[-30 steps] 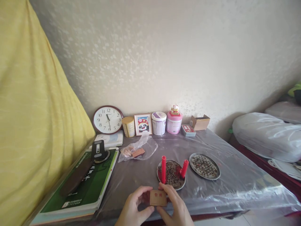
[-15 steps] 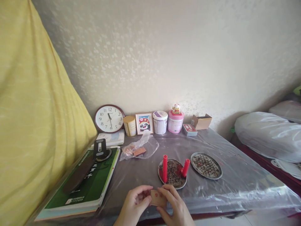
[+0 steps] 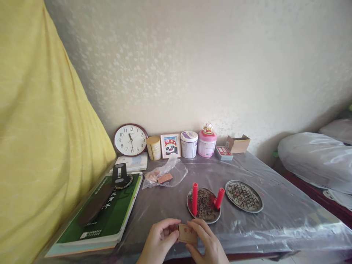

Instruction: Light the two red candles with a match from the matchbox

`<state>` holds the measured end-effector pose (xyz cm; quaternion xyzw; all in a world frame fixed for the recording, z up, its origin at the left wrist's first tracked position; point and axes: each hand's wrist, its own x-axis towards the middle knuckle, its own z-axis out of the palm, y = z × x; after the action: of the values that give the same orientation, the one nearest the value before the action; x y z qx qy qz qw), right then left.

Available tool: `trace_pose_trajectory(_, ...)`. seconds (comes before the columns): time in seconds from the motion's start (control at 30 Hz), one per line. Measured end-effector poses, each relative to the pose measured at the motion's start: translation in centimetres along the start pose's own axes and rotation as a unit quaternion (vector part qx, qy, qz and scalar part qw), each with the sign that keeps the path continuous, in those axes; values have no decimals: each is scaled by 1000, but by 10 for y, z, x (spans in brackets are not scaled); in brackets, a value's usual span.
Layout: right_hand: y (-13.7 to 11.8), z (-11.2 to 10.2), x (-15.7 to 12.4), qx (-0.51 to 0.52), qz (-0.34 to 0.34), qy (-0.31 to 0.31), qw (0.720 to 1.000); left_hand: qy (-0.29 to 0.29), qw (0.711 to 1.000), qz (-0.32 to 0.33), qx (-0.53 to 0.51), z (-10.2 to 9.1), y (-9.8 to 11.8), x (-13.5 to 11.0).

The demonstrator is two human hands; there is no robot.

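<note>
Close to the table's front edge I hold a small brown cardboard matchbox (image 3: 188, 234) with red print on its top. My right hand (image 3: 206, 240) grips its right end between thumb and fingers. At its left end are the curled fingers and thumb of my left hand (image 3: 162, 236), pinched against the box; what lies behind those fingertips is hidden. Just beyond my hands sits a round metal tray (image 3: 204, 222) stained with dark residue. An upright red candle (image 3: 195, 200) stands on its left part, and a shorter, tilted red candle (image 3: 219, 198) on its right.
A second round tray (image 3: 244, 196) lies to the right. Behind are a plastic bag (image 3: 176, 172) and another small brown box (image 3: 165, 179). Green books (image 3: 110, 220) are at left. A clock (image 3: 131, 140), tins (image 3: 189, 145) and a picture frame (image 3: 171, 146) line the wall.
The view has shifted slightly, so everything appears a little farther right and lower. Both hands keep nearly the same hold on the matchbox.
</note>
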<state>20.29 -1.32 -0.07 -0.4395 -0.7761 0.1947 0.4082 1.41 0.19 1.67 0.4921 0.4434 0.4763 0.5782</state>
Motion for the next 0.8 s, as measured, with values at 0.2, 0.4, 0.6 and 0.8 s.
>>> trace_pose_trajectory(0.2,-1,-4,1,-13,3,-1,1000,11,1000,8,-11,-6,-19,3)
trace_pose_trajectory(0.4,-2,-6,1,-16,6,7,1000,27,999,10,-35,-9,-16,5)
trace_pose_trajectory(0.6,-8,-10,5,-8,32,-5,999,-68,992,3,-105,-9,-19,4)
trace_pose_trajectory(0.8,-10,-14,7,17,39,-32,999,-101,991,-17,-83,-5,-28,2)
